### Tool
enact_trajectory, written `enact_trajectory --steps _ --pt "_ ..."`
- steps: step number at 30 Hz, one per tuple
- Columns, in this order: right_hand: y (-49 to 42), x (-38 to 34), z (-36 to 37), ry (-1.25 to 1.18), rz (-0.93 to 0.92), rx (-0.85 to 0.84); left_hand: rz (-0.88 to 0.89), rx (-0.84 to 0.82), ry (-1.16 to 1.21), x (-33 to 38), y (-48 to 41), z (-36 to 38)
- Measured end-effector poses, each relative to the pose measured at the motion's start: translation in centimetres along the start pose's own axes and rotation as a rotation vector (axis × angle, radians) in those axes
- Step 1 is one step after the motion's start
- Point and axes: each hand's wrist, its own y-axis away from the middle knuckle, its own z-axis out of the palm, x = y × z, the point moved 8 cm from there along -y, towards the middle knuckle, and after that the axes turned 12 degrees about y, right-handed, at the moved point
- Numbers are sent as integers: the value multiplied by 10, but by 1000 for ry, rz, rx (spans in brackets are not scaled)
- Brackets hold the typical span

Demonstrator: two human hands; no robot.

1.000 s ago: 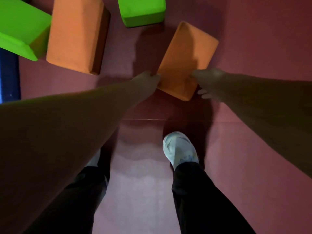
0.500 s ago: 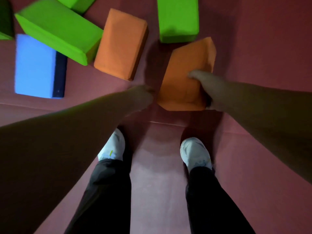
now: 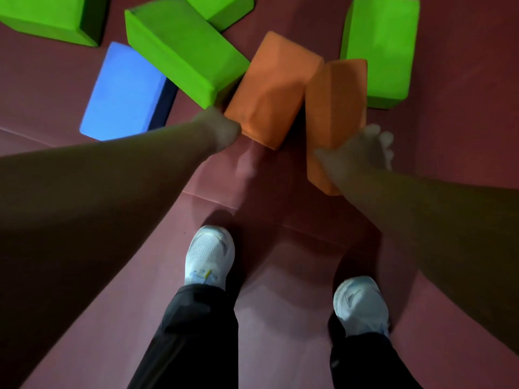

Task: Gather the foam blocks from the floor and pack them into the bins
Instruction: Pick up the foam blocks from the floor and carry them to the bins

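— Foam blocks: our right grip (image 3: 362, 155) now clasps one orange block (image 3: 334, 113), tipped up on end where it lay flat on the floor (image 3: 280, 276) a second ago.
— And our left grip (image 3: 222, 130)?
— It has reached the second orange block (image 3: 272, 88) and touches its near end. We cannot tell whether it has closed. No bins are in sight, so we judge carrying comes next.

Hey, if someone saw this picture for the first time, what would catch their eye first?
Bright foam blocks crowd the top of the picture on the dark red floor: green blocks, a blue block at the left, and two orange ones in the middle. The right hand grips the tilted orange block, and the left hand is at the near corner of the second orange block.
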Motion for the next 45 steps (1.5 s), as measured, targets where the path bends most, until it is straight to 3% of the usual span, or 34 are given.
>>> enact_trajectory --steps 6,12,17,27,33,39,45 --pt "-6 10 0 154 34 241 -8 -60 65 3 -28 20" --pt "-23 28 16 235 55 20 -64 -63 177 24 -32 33" --pt "-27 29 18 189 26 -22 -99 -180 258 31 -35 64" --pt "-26 34 23 121 8 -21 -197 -203 474 12 -31 70" --pt "-27 36 20 143 -12 -27 -62 -94 379 29 -32 53" --pt "-21 39 7 282 -89 -57 121 83 -135 57 -11 22" --pt "24 59 -68 388 -150 -135 134 85 -171 60 76 -13"
